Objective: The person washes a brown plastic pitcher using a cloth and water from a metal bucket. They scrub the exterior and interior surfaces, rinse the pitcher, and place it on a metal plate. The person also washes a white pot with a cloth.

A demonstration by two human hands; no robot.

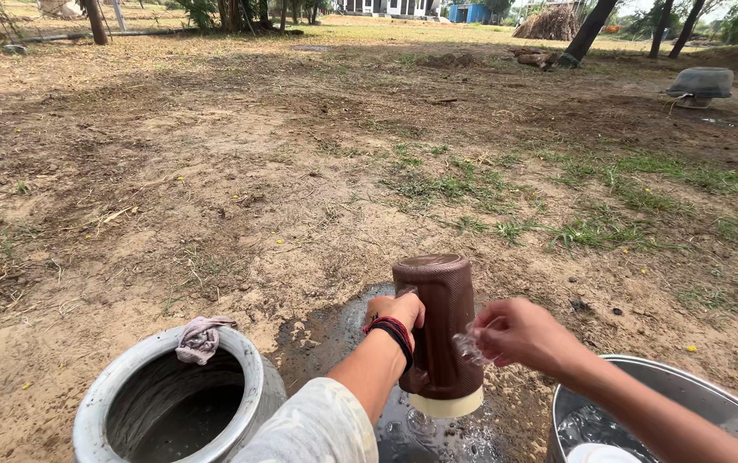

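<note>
Head view looks down on a patch of sandy ground [240, 214], and the thing to go by is the brown jug [437, 326], held upside down in the middle foreground, its ribbed base pointing up and its cream-coloured rim at the bottom. The left hand [399, 313] is wrapped round the jug's near-left side, fingers closed on it, with a red and black band [392, 332] at the wrist and a pale sleeve [317, 424] lower down the arm. The right hand [519, 333] sits just to the right of the jug, fingers loosely curled and drawn together; water [470, 347] splashes between those fingers and the jug's side, and I cannot tell whether the fingertips actually touch the jug. Straight below the jug the ground is dark and wet, a puddle [386, 411] with ripples and drops in it. Down to the left of the jug stands a round grey pot [94, 411] with a wide open mouth, and a crumpled pinkish cloth [201, 337] hangs over its far rim. Down to the right of the jug is a shiny steel basin [695, 390] with water in it. Well beyond the jug, up at the far right, a grey tub [700, 83] rests on the dirt, with tree trunks [587, 33] behind
</note>
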